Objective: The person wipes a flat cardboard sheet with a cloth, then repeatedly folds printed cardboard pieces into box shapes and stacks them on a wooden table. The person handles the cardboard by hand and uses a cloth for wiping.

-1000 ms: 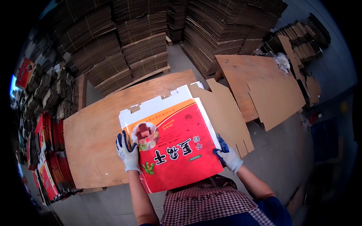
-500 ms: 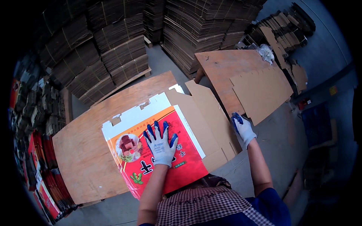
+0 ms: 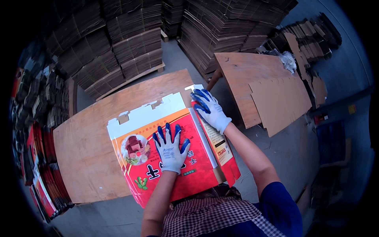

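Observation:
A flat cardboard carton [image 3: 189,180] with a glossy red and orange printed face lies on the wooden table. White cut-out flaps [image 3: 158,106] run along its far edge. My left hand [image 3: 173,153], in a white glove with blue fingertips, rests palm down on the printed face with fingers spread. On the carton's right side, a narrow red and cream printed panel [image 3: 218,143] is folded up and over. My right hand [image 3: 211,110], gloved alike, lies on the far end of that panel, fingers stretched out. It covers part of the panel's far corner.
The wooden tabletop [image 3: 87,146] extends left of the carton. A second wooden table [image 3: 237,71] at the right bears a plain brown cardboard sheet [image 3: 280,100]. Tall bundled cardboard stacks [image 3: 138,51] stand behind. Red printed cartons [image 3: 47,173] are stacked at the left.
My right hand has moved from the brown panel's outer edge at the right up and inward. The side panel has turned over, now showing its printed face. My left hand stays on the carton.

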`<state>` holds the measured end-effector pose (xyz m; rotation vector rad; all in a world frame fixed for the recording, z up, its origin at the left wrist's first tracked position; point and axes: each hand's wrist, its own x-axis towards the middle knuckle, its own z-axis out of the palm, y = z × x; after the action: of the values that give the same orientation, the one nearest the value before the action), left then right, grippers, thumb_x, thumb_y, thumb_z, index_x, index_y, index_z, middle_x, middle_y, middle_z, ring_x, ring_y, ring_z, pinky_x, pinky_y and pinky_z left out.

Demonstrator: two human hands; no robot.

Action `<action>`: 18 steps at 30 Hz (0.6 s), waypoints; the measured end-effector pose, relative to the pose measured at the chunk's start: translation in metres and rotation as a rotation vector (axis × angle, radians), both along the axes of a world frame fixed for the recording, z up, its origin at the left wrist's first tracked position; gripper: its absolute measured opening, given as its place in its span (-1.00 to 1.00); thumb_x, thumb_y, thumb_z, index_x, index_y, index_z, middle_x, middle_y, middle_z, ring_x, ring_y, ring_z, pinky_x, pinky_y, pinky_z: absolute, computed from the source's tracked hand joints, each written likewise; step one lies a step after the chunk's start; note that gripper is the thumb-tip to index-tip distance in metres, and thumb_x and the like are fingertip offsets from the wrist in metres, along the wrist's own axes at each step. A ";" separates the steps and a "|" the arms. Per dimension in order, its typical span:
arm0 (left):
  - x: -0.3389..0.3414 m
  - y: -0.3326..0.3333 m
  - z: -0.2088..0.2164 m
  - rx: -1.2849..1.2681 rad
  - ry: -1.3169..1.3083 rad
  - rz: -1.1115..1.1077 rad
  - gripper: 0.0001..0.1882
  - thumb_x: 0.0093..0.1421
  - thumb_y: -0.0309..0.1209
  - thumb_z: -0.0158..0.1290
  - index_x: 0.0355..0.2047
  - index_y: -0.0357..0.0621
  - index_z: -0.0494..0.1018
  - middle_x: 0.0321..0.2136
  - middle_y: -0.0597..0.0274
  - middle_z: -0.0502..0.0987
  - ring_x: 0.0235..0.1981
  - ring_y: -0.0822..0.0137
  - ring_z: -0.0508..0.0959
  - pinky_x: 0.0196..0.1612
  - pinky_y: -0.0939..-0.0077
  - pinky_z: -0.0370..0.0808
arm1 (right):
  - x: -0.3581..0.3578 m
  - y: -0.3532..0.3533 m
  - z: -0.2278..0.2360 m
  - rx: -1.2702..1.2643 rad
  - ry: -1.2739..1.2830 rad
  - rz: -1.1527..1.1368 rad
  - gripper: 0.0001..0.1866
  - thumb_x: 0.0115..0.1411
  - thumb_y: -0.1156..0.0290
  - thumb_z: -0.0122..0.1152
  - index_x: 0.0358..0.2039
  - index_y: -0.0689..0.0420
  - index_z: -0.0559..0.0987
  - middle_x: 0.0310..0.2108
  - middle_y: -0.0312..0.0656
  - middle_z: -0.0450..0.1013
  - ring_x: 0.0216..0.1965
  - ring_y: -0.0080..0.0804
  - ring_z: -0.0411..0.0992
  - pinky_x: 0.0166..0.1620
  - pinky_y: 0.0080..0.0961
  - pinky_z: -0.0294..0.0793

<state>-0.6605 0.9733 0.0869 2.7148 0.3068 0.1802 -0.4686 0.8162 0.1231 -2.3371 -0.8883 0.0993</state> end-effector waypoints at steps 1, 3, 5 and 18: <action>-0.001 0.001 0.000 -0.005 -0.005 0.005 -0.28 0.21 0.06 0.08 0.34 0.09 0.32 0.46 -0.01 0.01 0.48 -0.17 -0.12 0.46 -0.23 -0.29 | 0.000 0.007 -0.006 -0.088 -0.045 -0.003 -0.47 0.34 0.10 0.10 0.30 -0.10 0.41 0.40 -0.16 0.17 0.43 -0.07 0.04 0.43 -0.04 -0.02; -0.001 0.002 -0.001 -0.018 -0.018 0.010 -0.28 0.20 0.06 0.09 0.33 0.09 0.34 0.46 -0.01 0.01 0.48 -0.18 -0.13 0.46 -0.23 -0.29 | 0.001 0.014 -0.014 -0.265 -0.139 -0.015 -0.46 0.34 0.08 0.09 0.31 -0.13 0.40 0.42 -0.18 0.14 0.46 -0.07 -0.01 0.44 0.00 -0.07; -0.001 0.003 -0.001 -0.017 -0.008 0.013 -0.28 0.20 0.06 0.09 0.33 0.09 0.34 0.46 -0.02 0.01 0.48 -0.18 -0.13 0.46 -0.23 -0.29 | -0.002 0.018 -0.015 -0.316 -0.165 -0.016 -0.46 0.35 0.07 0.07 0.31 -0.14 0.40 0.41 -0.19 0.15 0.46 -0.08 -0.03 0.45 -0.03 -0.09; 0.000 0.002 0.001 -0.004 -0.004 0.013 -0.27 0.19 0.05 0.11 0.33 0.09 0.34 0.46 -0.01 0.01 0.48 -0.19 -0.12 0.46 -0.23 -0.30 | -0.005 0.056 -0.032 -0.505 -0.285 -0.178 -0.44 0.37 0.14 -0.03 0.36 -0.08 0.31 0.40 -0.16 0.16 0.44 0.05 0.00 0.37 0.27 -0.04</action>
<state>-0.6609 0.9755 0.0883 2.7091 0.3236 0.1894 -0.4740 0.8726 0.0913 -2.9474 -0.8563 -0.0995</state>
